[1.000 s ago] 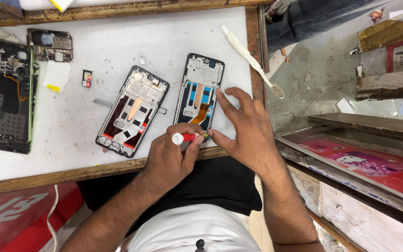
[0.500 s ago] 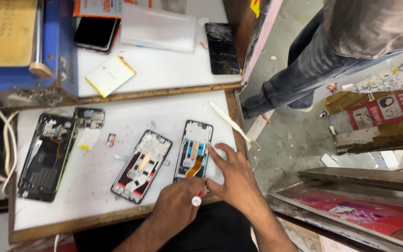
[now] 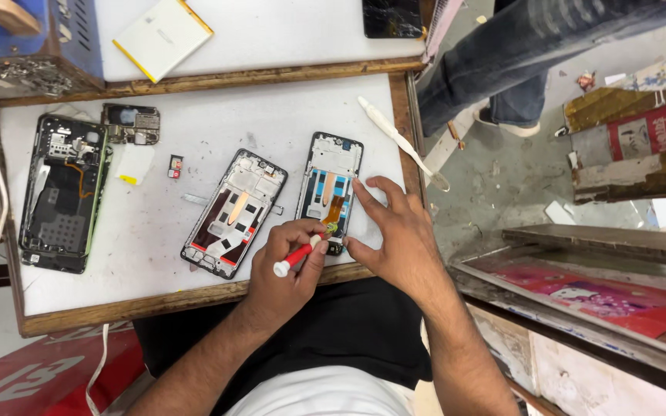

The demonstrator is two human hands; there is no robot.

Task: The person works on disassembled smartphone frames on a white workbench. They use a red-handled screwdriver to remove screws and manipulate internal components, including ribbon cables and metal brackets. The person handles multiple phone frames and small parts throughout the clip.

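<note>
An opened phone frame (image 3: 331, 181) with an orange flex cable lies on the white work board (image 3: 271, 115). My left hand (image 3: 287, 266) grips a small red-and-white screwdriver (image 3: 296, 255), its tip at the frame's lower end. My right hand (image 3: 395, 231) rests beside the frame, with fingers touching its right edge and bottom corner. A second opened phone frame (image 3: 233, 212) lies just left of my left hand.
A third opened phone (image 3: 63, 192) and a small circuit board (image 3: 130, 123) lie at the board's left. A white plastic pry tool (image 3: 395, 139) lies at the right edge. A flat battery (image 3: 163, 35) sits on the upper shelf. A person's legs (image 3: 518, 62) stand to the right.
The view has shifted and drawn nearer to the board. My left hand with the screwdriver has moved up to the frame's lower end. My right hand stays on the frame.
</note>
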